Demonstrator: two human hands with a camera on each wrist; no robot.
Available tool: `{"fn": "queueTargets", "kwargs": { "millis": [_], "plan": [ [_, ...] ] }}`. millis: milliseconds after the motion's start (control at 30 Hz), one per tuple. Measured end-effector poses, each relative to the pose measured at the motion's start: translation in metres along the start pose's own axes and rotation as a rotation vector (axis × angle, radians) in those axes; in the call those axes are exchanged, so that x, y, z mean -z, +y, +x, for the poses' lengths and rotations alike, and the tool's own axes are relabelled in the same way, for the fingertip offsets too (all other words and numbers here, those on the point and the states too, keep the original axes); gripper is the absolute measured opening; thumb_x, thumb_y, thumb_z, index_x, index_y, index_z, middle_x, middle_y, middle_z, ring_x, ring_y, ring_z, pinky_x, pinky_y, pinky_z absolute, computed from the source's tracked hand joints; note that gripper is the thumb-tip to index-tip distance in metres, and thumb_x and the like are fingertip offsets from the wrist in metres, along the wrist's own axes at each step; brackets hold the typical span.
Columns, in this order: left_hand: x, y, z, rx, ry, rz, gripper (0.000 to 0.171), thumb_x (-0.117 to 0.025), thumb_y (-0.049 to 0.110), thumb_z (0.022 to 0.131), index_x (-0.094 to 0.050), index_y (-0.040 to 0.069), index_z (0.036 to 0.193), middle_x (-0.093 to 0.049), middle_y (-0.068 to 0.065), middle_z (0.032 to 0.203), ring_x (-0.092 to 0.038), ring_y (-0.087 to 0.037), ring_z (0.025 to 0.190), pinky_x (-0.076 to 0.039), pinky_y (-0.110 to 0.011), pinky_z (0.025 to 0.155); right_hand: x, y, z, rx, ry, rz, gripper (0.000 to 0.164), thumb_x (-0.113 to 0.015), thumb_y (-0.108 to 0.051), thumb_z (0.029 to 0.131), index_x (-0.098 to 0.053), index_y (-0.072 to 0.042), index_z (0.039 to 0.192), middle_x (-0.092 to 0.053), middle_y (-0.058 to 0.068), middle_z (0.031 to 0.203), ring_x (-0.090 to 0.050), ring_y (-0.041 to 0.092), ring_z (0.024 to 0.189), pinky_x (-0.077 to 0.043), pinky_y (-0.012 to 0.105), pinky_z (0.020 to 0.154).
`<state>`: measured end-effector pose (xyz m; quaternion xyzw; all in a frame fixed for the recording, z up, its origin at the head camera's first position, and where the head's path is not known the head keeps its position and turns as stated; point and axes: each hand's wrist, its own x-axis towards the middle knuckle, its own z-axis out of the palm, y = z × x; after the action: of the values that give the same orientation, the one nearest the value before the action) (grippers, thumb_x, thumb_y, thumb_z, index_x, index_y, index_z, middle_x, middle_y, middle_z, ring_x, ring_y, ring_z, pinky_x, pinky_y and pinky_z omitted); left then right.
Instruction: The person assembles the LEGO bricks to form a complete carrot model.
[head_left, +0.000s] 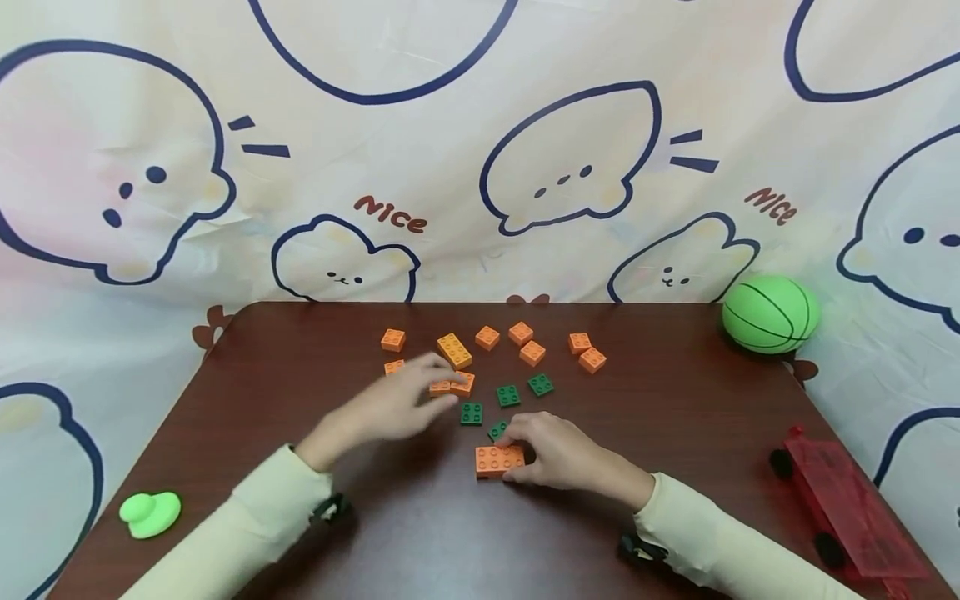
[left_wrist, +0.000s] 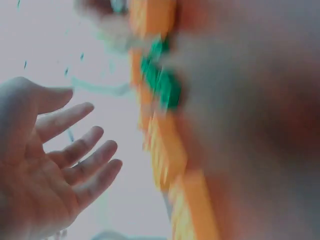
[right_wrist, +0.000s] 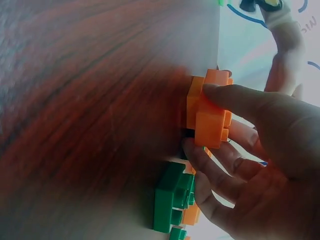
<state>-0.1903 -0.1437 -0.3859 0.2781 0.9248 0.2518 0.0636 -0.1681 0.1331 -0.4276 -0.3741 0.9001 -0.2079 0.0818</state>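
My right hand (head_left: 558,450) grips a long orange brick (head_left: 497,461) near the middle of the table. The right wrist view shows the thumb on that brick, with another orange brick (right_wrist: 192,102) under it against the table side. A small green brick (head_left: 498,430) lies right behind it, partly covered by the fingers. To the left, my left hand (head_left: 405,400) is over two small orange bricks (head_left: 462,383), overlapping them in the head view. The left wrist view has this hand's fingers (left_wrist: 82,152) spread and loosely bent, with nothing held.
Several small orange bricks (head_left: 487,337), a yellow-orange long brick (head_left: 454,351) and green bricks (head_left: 508,396) lie farther back. A green ball (head_left: 771,314) sits at the back right, a red translucent toy cart (head_left: 855,508) at the right edge, a light green object (head_left: 152,513) at left.
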Motion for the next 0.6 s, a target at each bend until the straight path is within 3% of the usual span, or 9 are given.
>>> {"fn": "queueTargets", "kwargs": {
  "millis": [100,200,333,500,600],
  "plan": [
    [0.023,-0.023,0.001,0.092,-0.040,0.074,0.042,-0.074,0.034,0.096,-0.068,0.019,0.134,-0.060,-0.008,0.133,-0.056,-0.027,0.119,-0.053,-0.050,0.099,0.002,-0.001,0.002,0.000,0.007,-0.020,0.030,-0.085,-0.030,0.085,-0.077,-0.019,0.112,-0.071,-0.007,0.106,-0.064,0.008,0.095,-0.056,0.029,0.081],
    [0.032,-0.042,0.002,0.157,-0.112,0.185,0.046,-0.081,0.029,0.090,-0.069,0.018,0.133,-0.061,-0.011,0.132,-0.053,-0.028,0.119,-0.052,-0.051,0.100,0.004,-0.001,0.003,-0.002,0.024,-0.028,0.031,-0.085,-0.030,0.085,-0.077,-0.018,0.112,-0.072,-0.006,0.107,-0.064,0.009,0.097,-0.057,0.030,0.083],
    [0.022,-0.050,0.000,0.145,-0.133,0.312,0.044,-0.084,0.017,0.087,-0.071,0.014,0.129,-0.063,-0.013,0.126,-0.059,-0.028,0.114,-0.056,-0.048,0.095,0.004,0.000,0.000,-0.010,0.020,-0.027,0.032,-0.085,-0.032,0.086,-0.076,-0.018,0.114,-0.072,-0.006,0.110,-0.065,0.009,0.099,-0.057,0.031,0.085],
    [0.003,-0.049,-0.009,0.078,-0.046,0.412,0.031,-0.088,0.014,0.081,-0.078,0.013,0.111,-0.065,-0.007,0.107,-0.057,-0.022,0.098,-0.056,-0.039,0.082,-0.001,0.001,-0.002,0.007,-0.009,-0.018,0.034,-0.083,-0.033,0.088,-0.075,-0.018,0.117,-0.072,-0.005,0.112,-0.065,0.009,0.102,-0.057,0.032,0.087],
    [-0.002,-0.049,-0.016,0.042,0.000,0.448,0.030,-0.090,0.021,0.080,-0.078,0.012,0.106,-0.068,-0.005,0.109,-0.059,-0.023,0.100,-0.055,-0.041,0.086,-0.002,0.001,-0.001,0.017,-0.009,-0.006,0.035,-0.084,-0.032,0.087,-0.075,-0.017,0.118,-0.073,-0.005,0.112,-0.065,0.009,0.102,-0.057,0.032,0.089]
  ]
}}
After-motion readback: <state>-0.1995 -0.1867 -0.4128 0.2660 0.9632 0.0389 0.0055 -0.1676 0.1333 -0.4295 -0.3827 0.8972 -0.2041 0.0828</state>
